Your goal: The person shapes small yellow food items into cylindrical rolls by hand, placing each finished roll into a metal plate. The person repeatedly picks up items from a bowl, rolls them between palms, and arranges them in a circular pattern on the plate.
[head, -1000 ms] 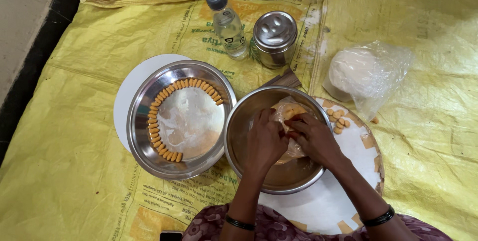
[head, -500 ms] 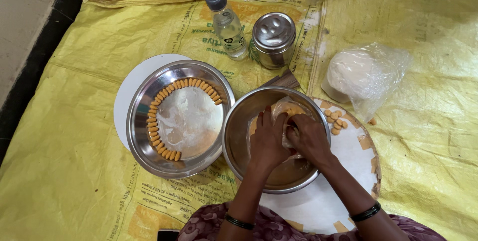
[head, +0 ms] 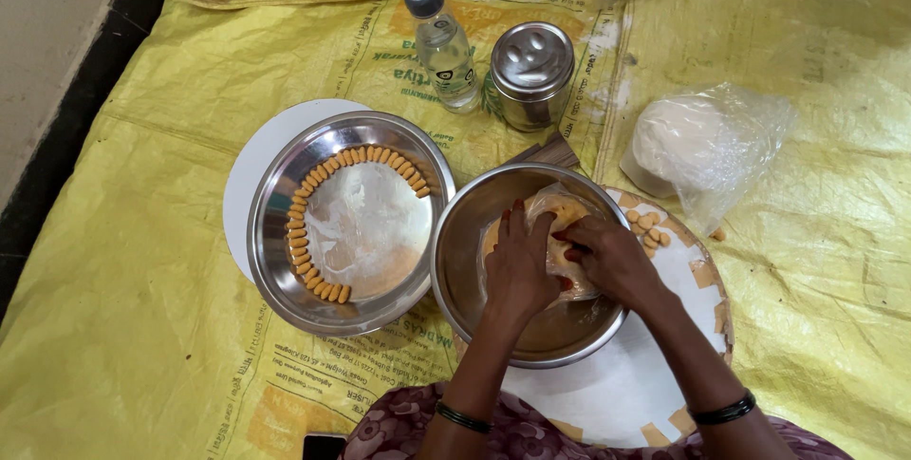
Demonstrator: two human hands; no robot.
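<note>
Hands at work in a steel bowl (head: 465, 261), seen from above. The left hand (head: 520, 265) lies palm-down, fingers spread, pressing on the dough (head: 560, 218), a pale orange lump wrapped in clear plastic that sits inside the bowl against its far wall. The right hand (head: 612, 259) comes in from the right, its fingers curled and pinching the same lump just beside the left fingertips; both hands touch the dough, and neither is clenched into a fist. The bowl rests on a round board (head: 697, 275), where a few small dough pieces (head: 647, 224) lie just past the bowl's right rim. Left of the bowl, touching it, a second steel dish (head: 285, 280) stands on a white plate (head: 251, 175); short orange sticks (head: 313, 180) line its inner rim in an arc around a plastic sheet (head: 365, 223). Beyond lie a clear bottle (head: 441, 47) with a grey cap and a lidded steel tin (head: 531, 75), near each other. A bag of white dough (head: 702, 142) lies to the right, apart from the board. All rest on yellow sacking (head: 123, 327).
</note>
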